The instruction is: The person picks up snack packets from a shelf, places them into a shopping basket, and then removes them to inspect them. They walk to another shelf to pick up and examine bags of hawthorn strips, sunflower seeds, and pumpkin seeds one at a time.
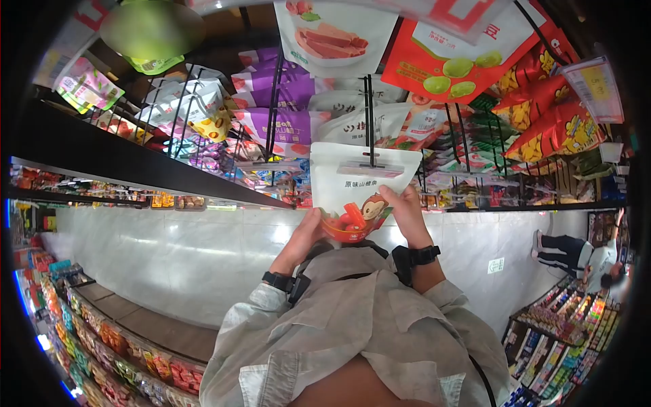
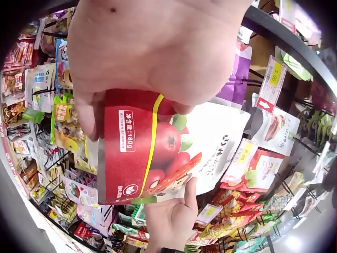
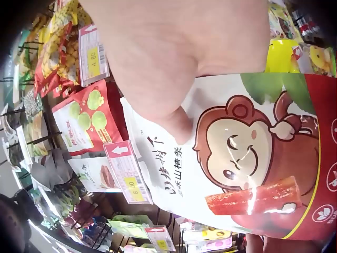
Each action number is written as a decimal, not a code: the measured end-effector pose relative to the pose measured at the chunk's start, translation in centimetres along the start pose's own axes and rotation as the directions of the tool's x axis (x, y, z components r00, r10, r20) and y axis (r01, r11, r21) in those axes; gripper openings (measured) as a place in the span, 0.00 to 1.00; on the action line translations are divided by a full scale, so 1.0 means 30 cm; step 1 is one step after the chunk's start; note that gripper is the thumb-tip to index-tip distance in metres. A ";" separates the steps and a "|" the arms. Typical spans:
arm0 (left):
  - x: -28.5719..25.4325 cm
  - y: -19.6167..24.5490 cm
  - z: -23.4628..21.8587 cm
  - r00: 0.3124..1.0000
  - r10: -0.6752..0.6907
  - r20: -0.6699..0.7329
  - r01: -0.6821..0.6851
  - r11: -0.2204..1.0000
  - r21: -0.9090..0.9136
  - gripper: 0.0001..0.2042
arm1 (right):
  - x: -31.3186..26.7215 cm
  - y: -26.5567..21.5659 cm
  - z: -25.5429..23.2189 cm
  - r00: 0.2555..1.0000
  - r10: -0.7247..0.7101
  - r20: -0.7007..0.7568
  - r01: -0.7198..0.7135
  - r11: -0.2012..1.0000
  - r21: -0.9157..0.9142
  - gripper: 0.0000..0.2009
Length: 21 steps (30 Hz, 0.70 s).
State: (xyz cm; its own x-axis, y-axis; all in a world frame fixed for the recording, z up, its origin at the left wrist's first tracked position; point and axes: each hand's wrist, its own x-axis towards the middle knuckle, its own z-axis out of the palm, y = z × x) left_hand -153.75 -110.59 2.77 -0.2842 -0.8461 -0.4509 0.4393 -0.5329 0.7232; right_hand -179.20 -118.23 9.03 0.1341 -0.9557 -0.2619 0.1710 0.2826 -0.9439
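Between both hands, a white and red pouch of hawthorn strips (image 1: 342,195) is held up in front of the body, its printed cartoon monkey (image 3: 237,142) and red fruit showing. The left hand (image 1: 303,237) grips its lower left side, thumb on the front. On the opposite side, the right hand (image 1: 407,214) holds the pouch with its thumb (image 3: 179,126) over the white front. In the head view, a black display hook (image 1: 371,129) overlaps the pouch's top edge. The fingers behind the pouch are mostly hidden.
Hanging snack bags fill the rack ahead, including purple pouches (image 1: 285,132), a red pouch with green fruit (image 1: 461,57) and red chip bags (image 1: 553,129). A dark shelf rail (image 1: 135,159) runs along the left. Another person (image 1: 586,258) stands far right on the tiled floor (image 1: 183,264).
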 end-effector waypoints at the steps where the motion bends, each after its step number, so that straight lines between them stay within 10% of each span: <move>1: -0.001 -0.005 0.003 1.000 0.002 -0.021 -0.002 1.000 0.004 0.24 | 0.016 -0.002 -0.001 1.000 0.012 0.021 -0.013 1.000 0.009 0.14; 13: 0.033 -0.046 0.058 0.988 0.067 -0.142 -0.077 0.995 -0.066 0.25 | 0.152 0.018 -0.054 0.977 -0.020 0.211 0.014 1.000 0.027 0.13; 21: 0.240 0.049 0.088 0.955 0.081 -0.285 -0.109 0.990 -0.084 0.19 | 0.199 -0.007 -0.084 0.989 -0.128 0.077 0.126 0.991 0.033 0.25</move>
State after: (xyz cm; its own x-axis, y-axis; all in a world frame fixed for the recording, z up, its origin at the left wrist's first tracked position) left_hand -157.42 -117.44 1.98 0.0074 -0.8535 -0.5211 0.5381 -0.4358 0.7215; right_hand -180.89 -124.19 7.15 0.1856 -0.9750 -0.1223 0.2187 0.1624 -0.9622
